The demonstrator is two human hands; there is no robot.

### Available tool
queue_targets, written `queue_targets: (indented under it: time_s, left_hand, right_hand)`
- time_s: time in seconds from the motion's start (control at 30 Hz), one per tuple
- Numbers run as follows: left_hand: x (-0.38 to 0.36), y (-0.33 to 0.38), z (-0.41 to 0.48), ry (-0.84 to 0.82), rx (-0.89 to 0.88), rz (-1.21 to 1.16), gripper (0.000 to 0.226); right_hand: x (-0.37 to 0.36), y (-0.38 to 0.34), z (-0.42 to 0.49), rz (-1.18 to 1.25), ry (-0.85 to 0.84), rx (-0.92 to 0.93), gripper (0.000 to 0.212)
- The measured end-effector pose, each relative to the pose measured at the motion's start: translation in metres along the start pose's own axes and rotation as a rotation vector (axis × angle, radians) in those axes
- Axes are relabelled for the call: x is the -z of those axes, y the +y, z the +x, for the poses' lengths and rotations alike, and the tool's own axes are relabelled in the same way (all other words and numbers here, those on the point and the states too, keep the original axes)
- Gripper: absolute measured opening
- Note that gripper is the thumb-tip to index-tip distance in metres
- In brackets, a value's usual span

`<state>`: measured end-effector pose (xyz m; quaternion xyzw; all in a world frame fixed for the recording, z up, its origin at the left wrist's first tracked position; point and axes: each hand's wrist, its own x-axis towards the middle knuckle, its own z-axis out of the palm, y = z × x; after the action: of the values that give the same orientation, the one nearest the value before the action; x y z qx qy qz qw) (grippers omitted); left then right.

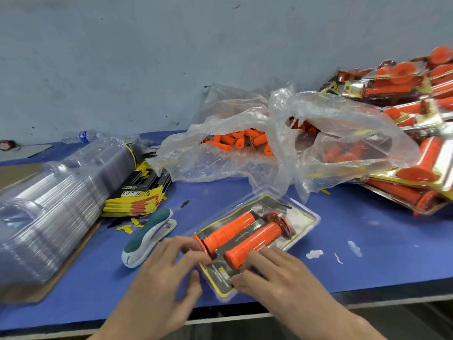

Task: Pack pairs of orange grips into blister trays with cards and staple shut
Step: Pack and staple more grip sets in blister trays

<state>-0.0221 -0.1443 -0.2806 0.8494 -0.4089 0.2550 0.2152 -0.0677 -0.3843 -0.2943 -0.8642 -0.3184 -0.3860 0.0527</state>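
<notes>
Clear glossy plastic in the blister tray and the stack of trays; smooth matt orange on the grips; printed paper card, slightly shiny; thin wrinkled transparent film for the bag; matt blue tabletop; stapler of smooth white and green plastic.

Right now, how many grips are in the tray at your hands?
2, side by side in the blister tray: left grip by left hand, right grip by right hand.

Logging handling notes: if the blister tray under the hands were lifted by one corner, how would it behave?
The blister tray looks thin and clear, so it would probably flex. The two orange grips inside are round; with the stapler lying aside, the tray is perhaps unstapled, and they might roll out.
</notes>
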Motion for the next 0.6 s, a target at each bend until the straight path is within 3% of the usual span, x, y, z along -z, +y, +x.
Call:
queue_targets:
  time_s: [0.17, 0.37, 0.6]
  left_hand:
    - [-0.005, 0.011, 0.0, -0.13, -0.048, -0.054, 0.023]
    - [-0.016, -0.006, 0.002, -0.076, -0.08, 0.005, 0.029]
    - [0.003, -0.034, -0.003, -0.079, -0.078, -0.016, 0.017]
  right_hand:
    - [-0.008, -0.009, 0.012, -0.035, -0.017, -0.057, 0.025]
    - [-0.019, -0.009, 0.021, -0.049, -0.041, -0.05, 0.024]
    - [-0.012, 0.014, 0.022, -0.2, 0.03, -0.1, 0.031]
